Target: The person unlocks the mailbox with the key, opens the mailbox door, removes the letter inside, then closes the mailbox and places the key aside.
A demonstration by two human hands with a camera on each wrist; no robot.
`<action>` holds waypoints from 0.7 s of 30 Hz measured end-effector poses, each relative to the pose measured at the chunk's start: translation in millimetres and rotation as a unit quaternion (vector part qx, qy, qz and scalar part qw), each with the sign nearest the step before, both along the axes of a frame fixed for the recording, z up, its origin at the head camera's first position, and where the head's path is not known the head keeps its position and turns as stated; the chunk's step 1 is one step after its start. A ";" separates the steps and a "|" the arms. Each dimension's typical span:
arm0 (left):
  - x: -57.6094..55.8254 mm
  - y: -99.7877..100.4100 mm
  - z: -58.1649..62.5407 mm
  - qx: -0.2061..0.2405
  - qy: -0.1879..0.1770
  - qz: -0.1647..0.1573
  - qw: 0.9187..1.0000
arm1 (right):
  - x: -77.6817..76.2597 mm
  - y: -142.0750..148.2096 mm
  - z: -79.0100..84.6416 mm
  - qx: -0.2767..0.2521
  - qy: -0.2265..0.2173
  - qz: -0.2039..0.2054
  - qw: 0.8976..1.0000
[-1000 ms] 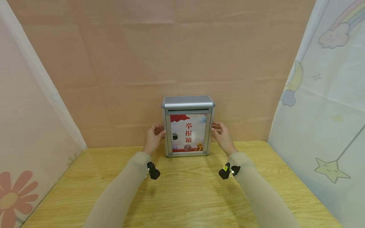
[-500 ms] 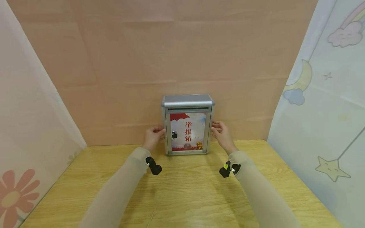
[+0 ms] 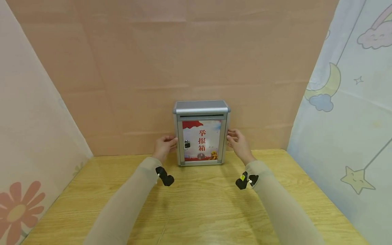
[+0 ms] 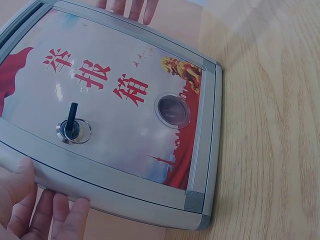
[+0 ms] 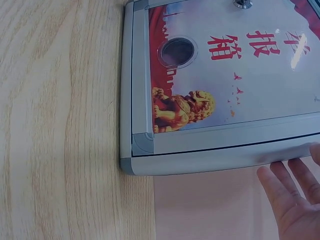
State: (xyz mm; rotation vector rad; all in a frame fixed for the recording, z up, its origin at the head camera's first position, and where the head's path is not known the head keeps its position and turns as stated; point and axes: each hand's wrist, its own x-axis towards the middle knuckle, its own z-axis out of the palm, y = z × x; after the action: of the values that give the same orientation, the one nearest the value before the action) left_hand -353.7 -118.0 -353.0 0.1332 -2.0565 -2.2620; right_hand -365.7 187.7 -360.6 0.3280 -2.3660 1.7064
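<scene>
A silver metal box (image 3: 202, 107) stands upright on the wooden table against the back wall. Its front panel (image 4: 50, 95) carries red characters, a small round window (image 5: 177, 52) and a lock (image 4: 71, 129) with a key in it. At the box's left side, my left hand (image 3: 163, 147) rests its thumb and fingertips on the edge, fingers loosely bent. My right hand (image 3: 240, 147) is at the opposite side, its fairly straight fingertips touching the metal there. Neither hand reaches round the back as far as I can see.
A pale orange wall covering (image 3: 137, 68) hangs behind. Patterned panels (image 3: 358, 136) stand left and right of the table (image 3: 196, 207). A slot (image 3: 202, 117) runs across the box's upper front.
The box stays where it stands while the head view shifts slightly. My left hand's fingers have shifted a little against the side; the right hand looks nearly the same.
</scene>
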 end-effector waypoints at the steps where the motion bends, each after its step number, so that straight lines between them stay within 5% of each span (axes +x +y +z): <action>1: 0.3 -0.3 0.1 0.001 -0.001 0.000 1.000 | -0.2 0.0 0.1 0.000 0.000 0.000 1.000; 9: -1.5 -1.2 0.5 0.014 -0.014 -0.007 1.000 | 0.1 0.8 2.4 0.000 0.000 0.003 1.000; 12: -2.0 -2.5 0.6 0.017 -0.018 -0.008 1.000 | 4.0 -3.3 5.5 0.068 0.020 -0.031 0.997; 14: -2.3 -2.9 0.7 0.015 -0.020 -0.008 1.000 | 10.5 -12.5 8.7 0.148 0.076 -0.071 0.983; 16: -2.4 -2.8 0.7 0.012 -0.022 -0.006 1.000 | 20.1 -27.4 12.6 0.247 0.175 -0.114 0.946; 20: -2.4 -2.0 0.0 0.015 -0.023 -0.002 1.000 | 38.3 -68.3 18.4 0.378 0.382 -0.155 0.829; 21: -2.1 -1.6 -0.1 0.018 -0.023 -0.001 1.000 | 42.2 -78.7 18.7 0.392 0.410 -0.147 0.810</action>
State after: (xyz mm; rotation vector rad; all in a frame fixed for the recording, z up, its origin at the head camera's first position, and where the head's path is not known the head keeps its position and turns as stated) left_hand -355.8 -119.6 -353.1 0.1879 -2.0397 -2.3177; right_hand -323.5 109.0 -341.9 0.6148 -2.1000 0.2308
